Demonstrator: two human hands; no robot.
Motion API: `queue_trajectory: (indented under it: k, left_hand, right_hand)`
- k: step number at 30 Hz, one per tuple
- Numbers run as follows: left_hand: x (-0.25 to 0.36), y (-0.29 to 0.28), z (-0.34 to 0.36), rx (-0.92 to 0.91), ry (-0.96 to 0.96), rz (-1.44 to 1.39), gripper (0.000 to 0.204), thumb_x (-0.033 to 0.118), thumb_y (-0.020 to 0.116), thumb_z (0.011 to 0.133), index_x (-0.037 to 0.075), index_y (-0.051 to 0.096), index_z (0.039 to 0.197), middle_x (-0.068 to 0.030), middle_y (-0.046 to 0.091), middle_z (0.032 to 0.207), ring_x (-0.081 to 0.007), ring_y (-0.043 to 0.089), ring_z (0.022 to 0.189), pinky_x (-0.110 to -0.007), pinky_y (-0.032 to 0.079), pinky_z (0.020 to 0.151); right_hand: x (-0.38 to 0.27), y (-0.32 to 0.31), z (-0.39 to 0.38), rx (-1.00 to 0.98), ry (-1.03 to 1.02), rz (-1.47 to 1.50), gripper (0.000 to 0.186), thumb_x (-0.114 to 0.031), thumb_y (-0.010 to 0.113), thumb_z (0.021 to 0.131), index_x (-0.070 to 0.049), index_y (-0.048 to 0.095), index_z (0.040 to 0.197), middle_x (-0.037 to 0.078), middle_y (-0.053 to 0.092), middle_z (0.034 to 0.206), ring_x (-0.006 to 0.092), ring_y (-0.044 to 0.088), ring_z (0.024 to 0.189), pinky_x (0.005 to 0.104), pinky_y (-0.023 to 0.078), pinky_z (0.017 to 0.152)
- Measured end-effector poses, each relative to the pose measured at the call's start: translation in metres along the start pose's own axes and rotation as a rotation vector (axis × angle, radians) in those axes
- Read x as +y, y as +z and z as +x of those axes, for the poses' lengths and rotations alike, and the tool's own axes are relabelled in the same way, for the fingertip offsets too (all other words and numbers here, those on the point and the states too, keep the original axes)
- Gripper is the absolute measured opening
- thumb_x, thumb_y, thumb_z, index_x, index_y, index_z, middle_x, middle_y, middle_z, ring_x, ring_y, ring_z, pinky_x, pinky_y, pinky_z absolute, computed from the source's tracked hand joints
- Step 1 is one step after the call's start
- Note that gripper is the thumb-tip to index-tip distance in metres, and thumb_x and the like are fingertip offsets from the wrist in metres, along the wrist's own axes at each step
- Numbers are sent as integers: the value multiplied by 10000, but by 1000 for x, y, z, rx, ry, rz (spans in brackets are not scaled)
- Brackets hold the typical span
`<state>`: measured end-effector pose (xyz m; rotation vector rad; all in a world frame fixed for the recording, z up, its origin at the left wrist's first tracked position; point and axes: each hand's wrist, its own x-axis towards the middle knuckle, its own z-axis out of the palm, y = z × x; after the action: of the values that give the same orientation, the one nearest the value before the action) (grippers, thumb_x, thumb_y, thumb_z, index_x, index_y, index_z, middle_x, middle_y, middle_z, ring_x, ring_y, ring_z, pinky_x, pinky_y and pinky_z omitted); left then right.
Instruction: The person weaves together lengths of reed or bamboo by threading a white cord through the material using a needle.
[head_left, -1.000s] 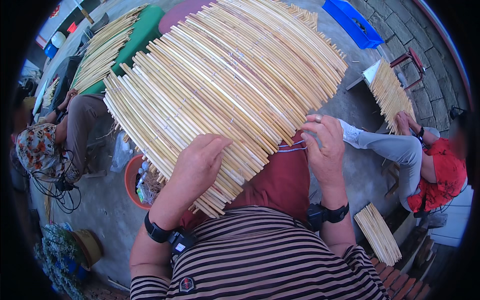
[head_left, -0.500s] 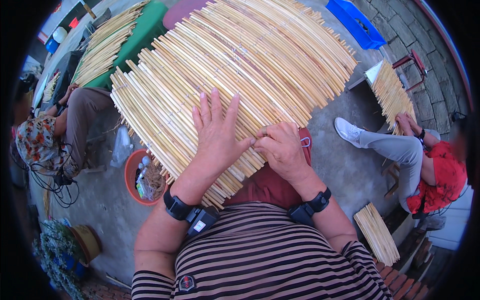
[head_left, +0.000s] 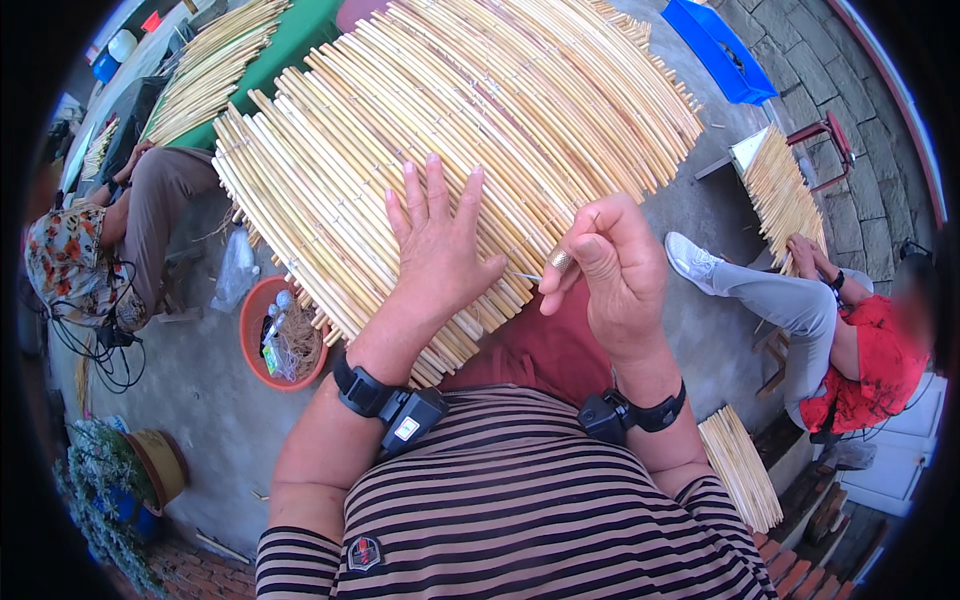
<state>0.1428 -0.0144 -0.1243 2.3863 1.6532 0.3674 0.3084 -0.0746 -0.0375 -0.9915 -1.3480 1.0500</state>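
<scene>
A large mat of pale straw-coloured stalks [head_left: 420,120], bound by rows of light thread, lies over my lap and stretches away ahead. My left hand [head_left: 440,240] is spread flat on its near part, fingers apart, holding nothing. Just off the near right edge of the mat, my right hand [head_left: 610,265] is raised with fingers curled and pinched. A gold-coloured thimble-like band [head_left: 561,260] circles one of its fingers. From those fingers a thin, pale needle [head_left: 528,277] points at the mat's edge; its far end is hard to make out.
An orange basin [head_left: 258,300] with fibres and plastic stands on the left. Two people sit nearby, one at a green-covered table [head_left: 275,70] with stalks, another holding a smaller stalk mat [head_left: 785,195]. A blue crate [head_left: 715,50], a potted plant [head_left: 160,465] and a stalk bundle [head_left: 740,465] are around.
My right hand has lifted away from the mat's edge, up and to the right, and turned, with the thin needle now showing. My left hand stays flat on the stalks.
</scene>
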Motion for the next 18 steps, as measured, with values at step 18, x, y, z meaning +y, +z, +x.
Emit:
queue_trajectory:
  k: [18]
  left_hand:
    - [-19,-8,-9,31,97,-199,879,246,825,796,213,383,1555,-285,175,1633,-451,115,1533,-577,73,1223]
  right_hand:
    - [-17,-157,-87,324,431,-100,191,-184,537,1044,-22,638,1039,41,607,665,101,516,423,207,384,428]
